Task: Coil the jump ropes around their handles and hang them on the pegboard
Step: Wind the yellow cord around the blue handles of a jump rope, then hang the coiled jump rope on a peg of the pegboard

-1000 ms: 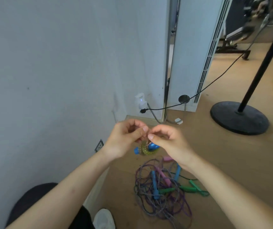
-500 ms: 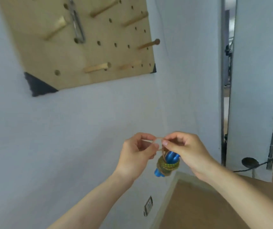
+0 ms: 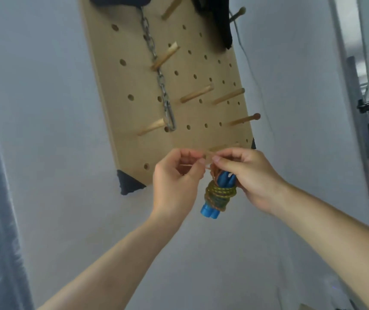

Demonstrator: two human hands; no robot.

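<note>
Left hand [image 3: 175, 182], right hand [image 3: 252, 177] — on jump rope [image 3: 220, 193]

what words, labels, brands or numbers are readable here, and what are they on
None can be read.
The pegboard shows only holes and wooden pegs, no print.
The blue handles and the coiled rope show no label or brand in this view.
</note>
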